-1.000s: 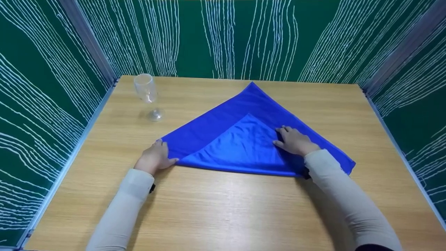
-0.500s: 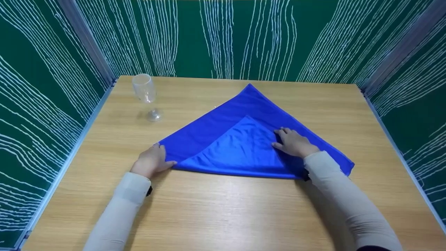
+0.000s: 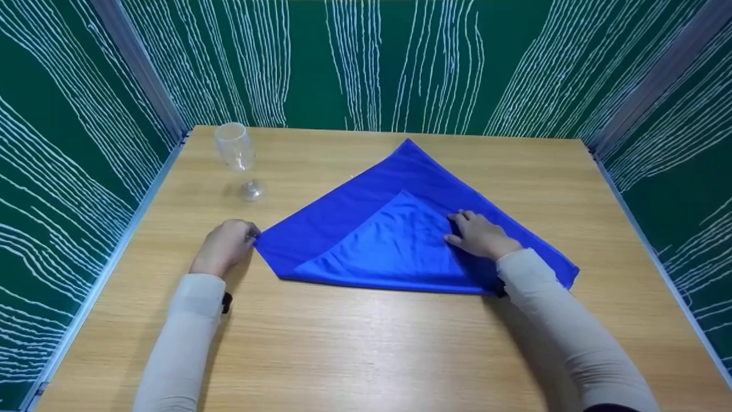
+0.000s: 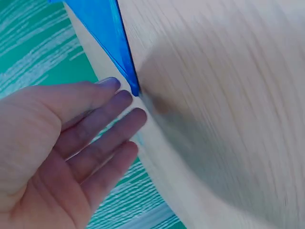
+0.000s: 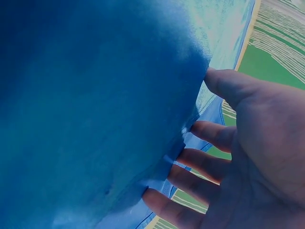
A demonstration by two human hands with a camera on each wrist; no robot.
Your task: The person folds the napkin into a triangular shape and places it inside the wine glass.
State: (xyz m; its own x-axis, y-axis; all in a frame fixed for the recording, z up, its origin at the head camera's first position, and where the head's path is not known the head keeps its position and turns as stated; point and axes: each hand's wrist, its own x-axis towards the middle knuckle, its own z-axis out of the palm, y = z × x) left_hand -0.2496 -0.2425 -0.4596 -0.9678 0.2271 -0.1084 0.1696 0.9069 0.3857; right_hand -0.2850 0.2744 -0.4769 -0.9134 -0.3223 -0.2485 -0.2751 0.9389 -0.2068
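Note:
A blue satin cloth [image 3: 354,212] lies on the table as a wide triangle, its tip at the far side. A shinier, smaller triangle [image 3: 394,240] is folded on top of it along the near edge. At the cloth's left corner, my left hand [image 3: 224,245] pinches with thumb and fingertips; in the left wrist view the index finger is hidden behind the thumb. My right hand [image 3: 483,233] rests on the right part of the cloth with fingers spread. In the right wrist view its fingertips [image 5: 202,129] touch the edge of the folded layer.
An upright stemmed glass [image 3: 235,160] stands at the back left of the wooden table [image 3: 366,355], beyond my left hand. Green walls [image 3: 314,63] with white wavy lines enclose the table at the back and both sides.
My left hand has slid left and away from me, off the near-left edge, to the cloth's left corner. That corner lies more exposed now. The right hand stays in place.

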